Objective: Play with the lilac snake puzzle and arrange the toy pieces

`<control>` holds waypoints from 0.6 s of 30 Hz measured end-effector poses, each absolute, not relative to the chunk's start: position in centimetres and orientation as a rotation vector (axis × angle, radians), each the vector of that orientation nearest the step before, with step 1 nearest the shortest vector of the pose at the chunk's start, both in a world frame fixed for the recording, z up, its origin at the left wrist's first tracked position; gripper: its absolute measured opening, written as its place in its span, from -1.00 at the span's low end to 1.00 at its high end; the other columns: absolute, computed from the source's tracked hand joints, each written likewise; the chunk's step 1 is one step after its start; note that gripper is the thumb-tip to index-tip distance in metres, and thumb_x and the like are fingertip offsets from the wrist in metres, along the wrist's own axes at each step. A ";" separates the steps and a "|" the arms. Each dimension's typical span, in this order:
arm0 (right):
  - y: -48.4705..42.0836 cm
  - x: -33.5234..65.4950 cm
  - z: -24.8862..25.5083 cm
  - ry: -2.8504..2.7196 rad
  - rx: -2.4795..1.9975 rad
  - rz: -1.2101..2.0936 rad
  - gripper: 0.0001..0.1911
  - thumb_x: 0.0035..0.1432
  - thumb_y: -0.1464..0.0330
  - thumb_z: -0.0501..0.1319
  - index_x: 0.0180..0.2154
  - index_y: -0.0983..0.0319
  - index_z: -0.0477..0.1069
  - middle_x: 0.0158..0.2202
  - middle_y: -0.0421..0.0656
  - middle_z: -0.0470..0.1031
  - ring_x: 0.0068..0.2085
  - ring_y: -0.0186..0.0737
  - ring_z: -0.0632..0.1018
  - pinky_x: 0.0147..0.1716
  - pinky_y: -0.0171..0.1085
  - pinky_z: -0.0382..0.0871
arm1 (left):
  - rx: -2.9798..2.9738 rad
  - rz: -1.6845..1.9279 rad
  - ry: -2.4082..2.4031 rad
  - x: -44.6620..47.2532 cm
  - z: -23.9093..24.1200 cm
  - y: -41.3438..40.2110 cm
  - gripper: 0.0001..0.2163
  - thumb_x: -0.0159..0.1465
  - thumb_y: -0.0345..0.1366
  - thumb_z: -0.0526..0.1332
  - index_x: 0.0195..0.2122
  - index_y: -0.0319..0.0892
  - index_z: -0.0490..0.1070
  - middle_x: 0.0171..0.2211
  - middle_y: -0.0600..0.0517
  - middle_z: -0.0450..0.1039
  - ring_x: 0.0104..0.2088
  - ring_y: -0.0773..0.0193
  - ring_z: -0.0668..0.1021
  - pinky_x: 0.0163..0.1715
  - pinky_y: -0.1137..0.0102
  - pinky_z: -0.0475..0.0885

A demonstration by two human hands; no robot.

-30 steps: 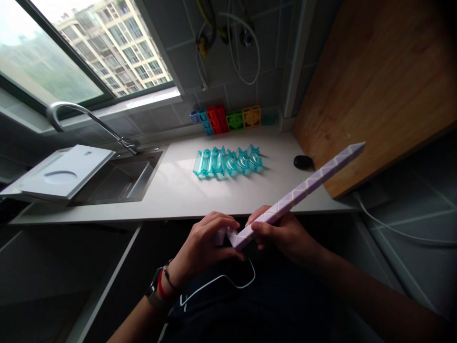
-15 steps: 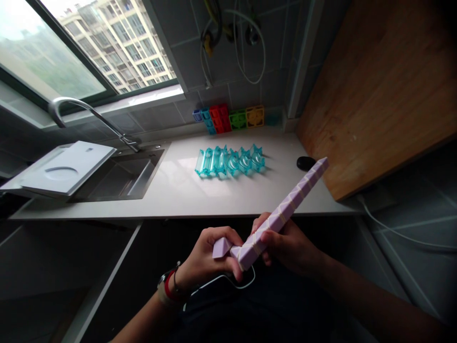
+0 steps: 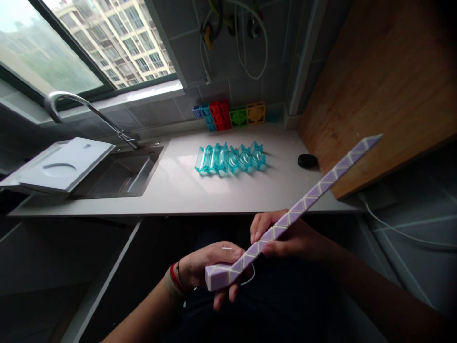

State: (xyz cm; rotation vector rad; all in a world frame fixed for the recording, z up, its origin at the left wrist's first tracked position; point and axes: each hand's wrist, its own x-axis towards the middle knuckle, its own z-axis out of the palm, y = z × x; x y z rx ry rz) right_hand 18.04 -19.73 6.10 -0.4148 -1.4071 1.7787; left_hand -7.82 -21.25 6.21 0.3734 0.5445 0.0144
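Observation:
A long purple and white snake twist puzzle (image 3: 314, 188) runs straight from low centre up to the right, held in front of the counter. My left hand (image 3: 205, 269) is closed around its near end, palm up, fingers wrapped under the last segments. My right hand (image 3: 285, 236) pinches the puzzle a little further along, thumb below and fingers above. The far end of the puzzle hangs free over the wooden board.
On the white counter (image 3: 178, 186) lies a turquoise transparent twist puzzle (image 3: 230, 158), with coloured blocks (image 3: 230, 116) at the wall behind it and a small black object (image 3: 307, 161) to the right. A wooden board (image 3: 374, 81) stands right; a sink (image 3: 117, 176) with a tap and a white tray (image 3: 59, 164) lie left.
The bent end segment at my left hand has been turned in line, so the puzzle is now straight. The puzzle swung lower and longer to the right; my left hand rolled palm up.

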 end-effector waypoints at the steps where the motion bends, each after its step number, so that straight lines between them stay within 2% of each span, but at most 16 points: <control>1: -19.7 18.0 6.1 -1.399 -0.420 1.781 -0.81 0.13 0.41 0.46 -0.19 0.26 0.58 -0.18 -0.08 0.58 -0.24 -0.26 0.59 -0.29 -0.33 0.48 | 0.382 0.014 0.551 -8.0 6.6 -21.0 -0.60 0.32 -0.04 0.29 -0.18 -0.39 0.54 -0.50 -0.18 0.63 -0.64 0.15 0.62 -0.73 0.41 0.56; 4: -19.9 17.9 6.2 -1.456 -0.438 1.767 -0.80 0.13 0.39 0.47 -0.19 0.26 0.58 -0.16 -0.06 0.57 -0.20 -0.21 0.59 -0.26 -0.28 0.49 | 0.393 -0.039 0.548 -8.3 7.0 -20.4 -0.61 0.36 -0.06 0.23 -0.17 -0.40 0.52 -0.51 -0.18 0.62 -0.65 0.15 0.61 -0.76 0.43 0.53; 6: -19.9 17.9 6.3 -1.467 -0.502 1.766 -0.79 0.14 0.35 0.46 -0.19 0.25 0.57 -0.16 -0.06 0.58 -0.22 -0.21 0.59 -0.27 -0.28 0.49 | 0.408 -0.042 0.543 -8.6 6.9 -20.0 -0.55 0.40 0.02 0.15 -0.04 -0.35 0.47 -0.49 -0.16 0.63 -0.63 0.14 0.63 -0.74 0.44 0.53; 9: -19.7 17.9 6.3 -1.343 -0.649 1.758 -0.79 0.15 0.30 0.46 -0.21 0.24 0.56 -0.19 -0.10 0.58 -0.33 -0.31 0.54 -0.37 -0.34 0.44 | 0.486 0.149 0.585 -9.0 7.1 -19.6 -0.37 0.39 0.26 -0.03 0.13 -0.20 0.33 -0.28 -0.21 0.65 -0.48 0.07 0.70 -0.64 0.40 0.58; 11: -19.5 17.9 6.2 -1.263 -0.724 1.722 -0.78 0.14 0.29 0.47 -0.22 0.23 0.56 -0.17 -0.12 0.57 -0.32 -0.32 0.53 -0.35 -0.36 0.44 | 0.610 0.357 0.646 -9.1 7.6 -19.6 -0.32 0.33 0.34 -0.03 0.18 -0.14 0.27 -0.11 -0.22 0.60 -0.32 0.00 0.72 -0.54 0.34 0.63; 13: -19.5 17.7 6.1 -1.247 -0.771 1.687 -0.75 0.12 0.28 0.48 -0.17 0.21 0.56 -0.11 -0.12 0.58 -0.23 -0.27 0.56 -0.29 -0.35 0.46 | 0.792 0.527 0.736 -9.0 8.3 -20.1 -0.44 0.35 0.22 0.13 0.18 -0.07 0.25 -0.07 -0.13 0.54 -0.25 0.03 0.70 -0.45 0.30 0.65; 15: -19.9 17.2 5.9 -1.274 -0.810 1.692 -0.68 0.12 0.27 0.48 -0.09 0.18 0.56 -0.07 -0.12 0.58 -0.17 -0.23 0.58 -0.24 -0.33 0.48 | 1.012 0.612 0.854 -8.7 8.8 -21.0 -0.59 0.39 -0.01 0.23 0.17 -0.02 0.24 -0.10 -0.05 0.49 -0.30 0.15 0.67 -0.40 0.32 0.63; 18: -20.7 16.2 5.7 -1.339 -0.847 1.730 -0.64 0.14 0.24 0.47 -0.03 0.17 0.55 -0.13 -0.12 0.61 -0.20 -0.21 0.60 -0.24 -0.30 0.50 | 1.395 0.651 1.015 -8.0 8.9 -22.5 -0.69 0.44 -0.18 0.21 0.16 -0.04 0.23 -0.10 -0.03 0.47 -0.33 0.28 0.62 -0.30 0.37 0.55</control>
